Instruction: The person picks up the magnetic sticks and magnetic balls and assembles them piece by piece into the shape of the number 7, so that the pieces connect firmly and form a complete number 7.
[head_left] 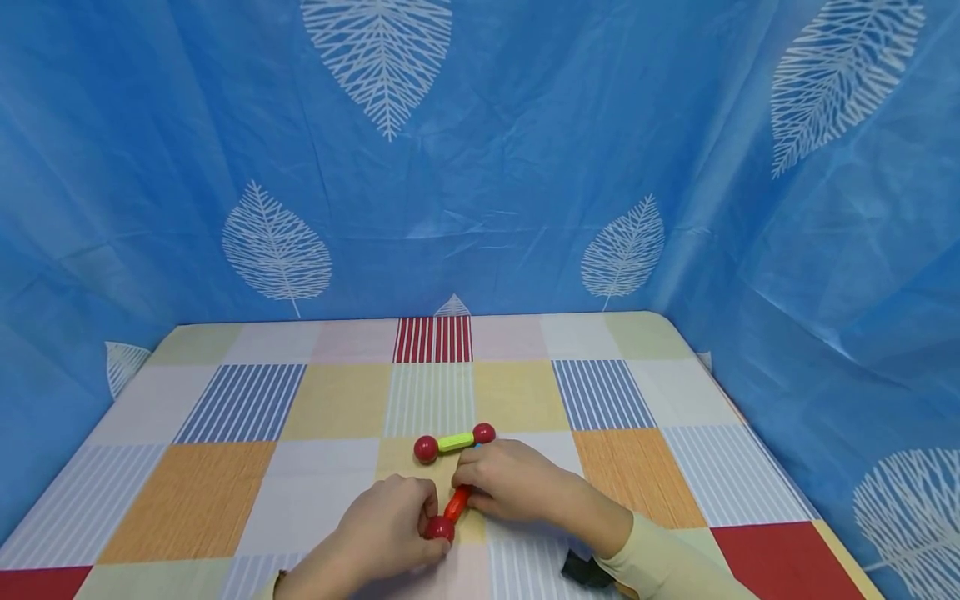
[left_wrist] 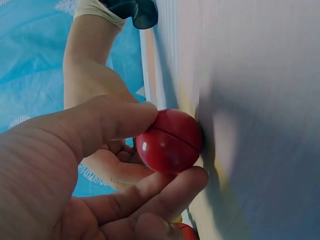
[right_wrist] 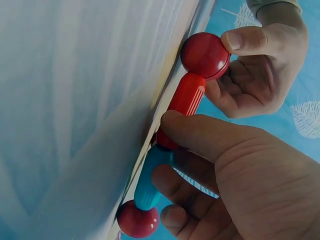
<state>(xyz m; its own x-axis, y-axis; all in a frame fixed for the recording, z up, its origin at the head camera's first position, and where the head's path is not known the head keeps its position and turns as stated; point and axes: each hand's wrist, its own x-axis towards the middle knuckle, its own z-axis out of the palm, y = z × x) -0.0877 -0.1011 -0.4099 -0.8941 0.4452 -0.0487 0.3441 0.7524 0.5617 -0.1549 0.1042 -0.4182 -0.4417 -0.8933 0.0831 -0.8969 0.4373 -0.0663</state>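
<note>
Red ball (head_left: 439,528) pinched by left fingers (left_wrist: 150,112); right fingers (right_wrist: 200,132) hold red rod (head_left: 457,502), blue rod mostly hidden.

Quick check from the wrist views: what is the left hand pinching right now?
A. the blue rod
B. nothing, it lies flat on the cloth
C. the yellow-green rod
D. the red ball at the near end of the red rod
D: the left hand has thumb and fingers curled round the red ball that caps the red rod, while the right hand grips that rod.

red rod (head_left: 457,502) | flat on table | red ball (head_left: 439,527) at near end, apparently joined
</note>
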